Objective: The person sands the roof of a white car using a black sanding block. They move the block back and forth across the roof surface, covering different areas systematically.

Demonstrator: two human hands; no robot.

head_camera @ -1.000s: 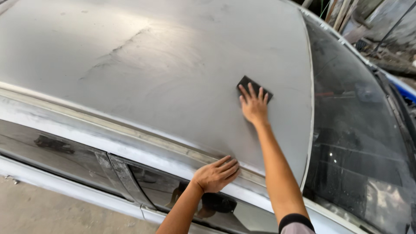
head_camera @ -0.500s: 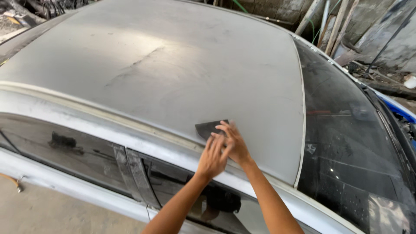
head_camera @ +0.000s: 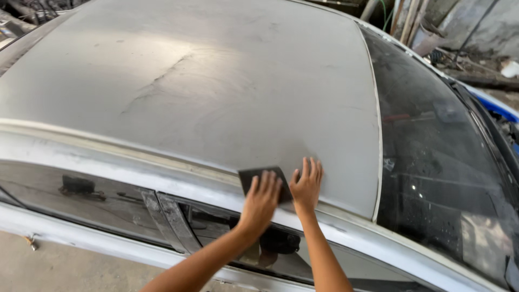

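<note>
Head view: left hand (head_camera: pixel 261 201) flat on dark sanding pad (head_camera: pixel 261 180), fingers spread over its near half. Right hand (head_camera: pixel 306 185) open, palm down on grey car roof (head_camera: pixel 216 92), just beside pad's right edge. Pad lying flat near roof's side rail, above door window (head_camera: pixel 97 194). Dusty windshield (head_camera: pixel 438 162) to right. No containers visible.

You are looking at a dull, matte grey car roof (head_camera: pixel 216 92), streaked with darker scuff lines and paler swirled patches. The sanding sheet (head_camera: pixel 254 177) is dark charcoal. The windshield (head_camera: pixel 443 162) is near black with dusty pale specks. The roof rail (head_camera: pixel 108 162) is mottled silvery white.
</note>
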